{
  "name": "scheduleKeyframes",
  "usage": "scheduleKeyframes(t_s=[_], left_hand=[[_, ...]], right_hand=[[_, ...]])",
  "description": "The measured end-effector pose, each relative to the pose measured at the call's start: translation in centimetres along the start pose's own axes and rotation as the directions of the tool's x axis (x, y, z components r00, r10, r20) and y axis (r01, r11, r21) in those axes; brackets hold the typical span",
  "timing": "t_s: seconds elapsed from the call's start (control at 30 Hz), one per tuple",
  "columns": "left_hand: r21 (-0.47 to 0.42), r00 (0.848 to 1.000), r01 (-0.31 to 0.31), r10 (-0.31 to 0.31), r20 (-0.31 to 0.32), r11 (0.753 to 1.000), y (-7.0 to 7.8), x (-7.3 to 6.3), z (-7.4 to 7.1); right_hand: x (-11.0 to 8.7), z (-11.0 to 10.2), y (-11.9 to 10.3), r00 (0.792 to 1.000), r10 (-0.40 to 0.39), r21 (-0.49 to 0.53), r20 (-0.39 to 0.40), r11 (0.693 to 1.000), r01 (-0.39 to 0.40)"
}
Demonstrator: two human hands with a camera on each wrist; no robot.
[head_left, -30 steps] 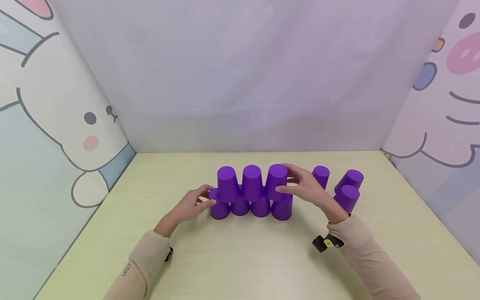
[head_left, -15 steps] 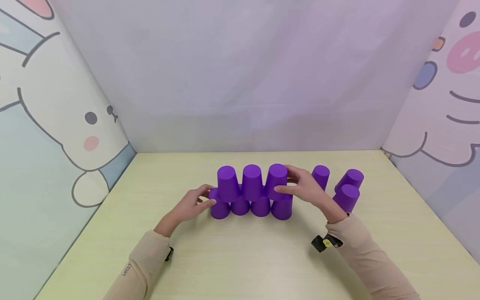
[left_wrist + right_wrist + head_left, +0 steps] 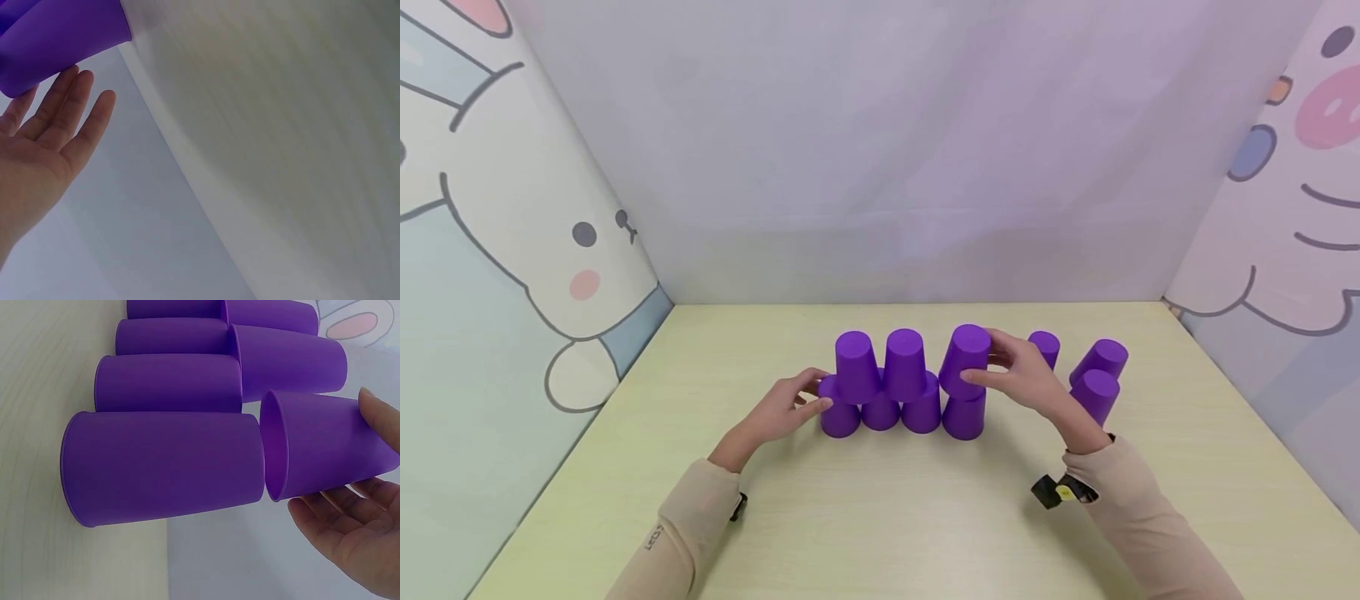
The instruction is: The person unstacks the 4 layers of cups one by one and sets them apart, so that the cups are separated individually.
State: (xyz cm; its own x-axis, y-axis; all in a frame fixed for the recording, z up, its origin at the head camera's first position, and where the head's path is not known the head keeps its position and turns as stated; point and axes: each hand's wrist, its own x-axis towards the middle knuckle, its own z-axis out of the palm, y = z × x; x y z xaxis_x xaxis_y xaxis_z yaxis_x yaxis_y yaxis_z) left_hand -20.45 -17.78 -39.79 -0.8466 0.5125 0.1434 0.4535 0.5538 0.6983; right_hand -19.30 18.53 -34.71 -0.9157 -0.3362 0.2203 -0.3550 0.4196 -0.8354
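Upside-down purple cups stand in a row of several, with more on top. My right hand [image 3: 1026,375] holds the rightmost upper cup [image 3: 964,362] between thumb and fingers. In the right wrist view this held cup [image 3: 331,444] leans slightly, its rim close to the base of the end cup [image 3: 162,465]; I cannot tell whether they touch. Two other upper cups, one left [image 3: 855,367] and one middle [image 3: 905,365], bridge the bottom row. With fairly straight fingers, my left hand [image 3: 784,410] rests against the leftmost bottom cup [image 3: 839,421]; its fingers [image 3: 87,131] show below that cup in the left wrist view.
Three more upside-down purple cups stand to the right on the pale wooden table [image 3: 880,525]: one partly behind my right hand [image 3: 1045,346], another farther right [image 3: 1105,357], and a nearer one [image 3: 1096,393]. Cartoon-printed side walls and a pale back wall [image 3: 880,167] enclose the table.
The rightmost upper cup has moved slightly right with my right hand and tilted, opening a gap beside the middle upper cup. My left hand has stayed in place.
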Motion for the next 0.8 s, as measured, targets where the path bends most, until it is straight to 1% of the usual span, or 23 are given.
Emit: scheduleKeyframes(t_s=[0.2, 0.37, 0.57, 0.8], left_hand=[[-0.002, 1.000, -0.007, 0.007, -0.003, 1.000, -0.1, 0.1, 0.0], [-0.004, 1.000, -0.006, 0.006, -0.004, 1.000, -0.1, 0.1, 0.1], [-0.002, 1.000, 0.000, 0.000, -0.006, 1.000, -0.1, 0.1, 0.1], [0.001, 1.000, -0.003, 0.003, -0.005, 1.000, -0.1, 0.1, 0.1]], right_hand=[[-0.5, -0.4, 0.1, 1.000, 0.007, -0.017, -0.018, 1.000, -0.007], [-0.8, -0.9, 0.0, 0.999, 0.021, -0.051, -0.029, 0.998, -0.023], [-1.3, -1.7, 0.0, 0.998, 0.035, -0.066, -0.043, 0.997, -0.038], [-2.3, -2.8, -0.2, 0.996, 0.050, -0.087, -0.072, 0.995, -0.056]])
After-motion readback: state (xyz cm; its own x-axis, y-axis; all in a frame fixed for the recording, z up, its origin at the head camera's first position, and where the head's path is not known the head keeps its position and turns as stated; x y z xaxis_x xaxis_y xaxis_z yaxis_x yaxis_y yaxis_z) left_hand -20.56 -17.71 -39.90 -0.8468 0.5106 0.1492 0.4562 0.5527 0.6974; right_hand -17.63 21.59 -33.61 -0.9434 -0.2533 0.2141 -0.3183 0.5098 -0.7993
